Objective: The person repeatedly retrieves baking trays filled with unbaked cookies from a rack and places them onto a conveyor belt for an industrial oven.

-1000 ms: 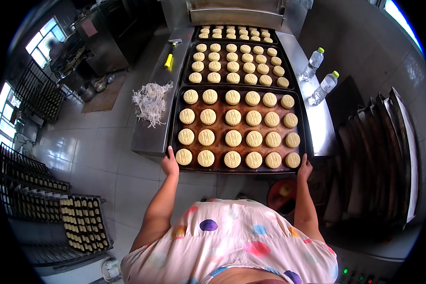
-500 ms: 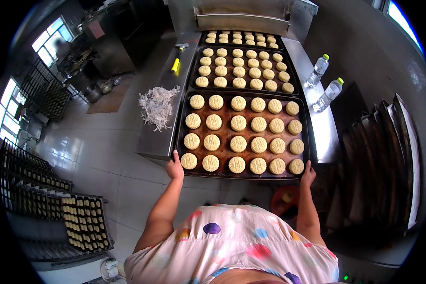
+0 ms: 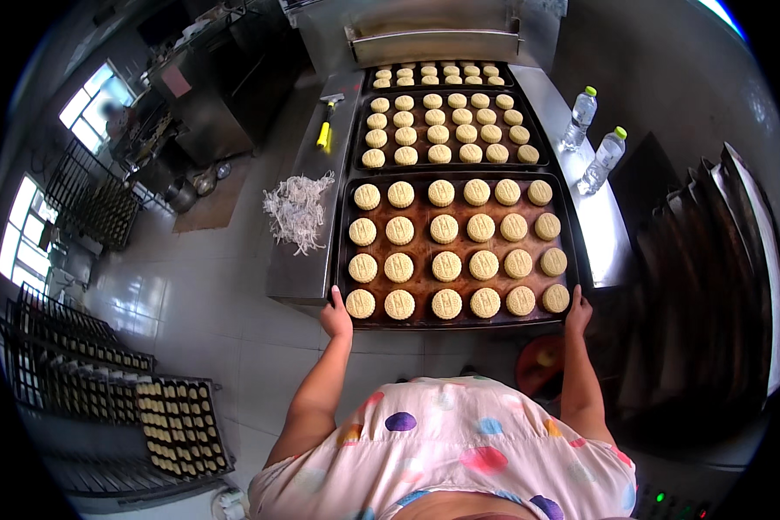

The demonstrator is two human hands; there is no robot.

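A dark rectangular baking tray lies level in front of me, bearing rows of pale round pastries with scalloped edges and stamped tops. My left hand is closed on its near left corner, thumb up along the side rim. At the near right corner my right hand grips in the same way; the fingers of both hands are mostly hidden beneath the rim. The tray's near edge juts out past the metal counter. Directly beyond it sits a second tray of like pastries, and part of a third shows farther back.
Left metal counter carries a yellow-handled scraper and a heap of white shreds. Two water bottles stand on the right ledge. Dark trays lean at right. Racks of pastries stand lower left; a person works far left.
The whole view has shifted and turned slightly, with the counter and racks appearing farther right. Both hands keep their hold on the tray's near corners.
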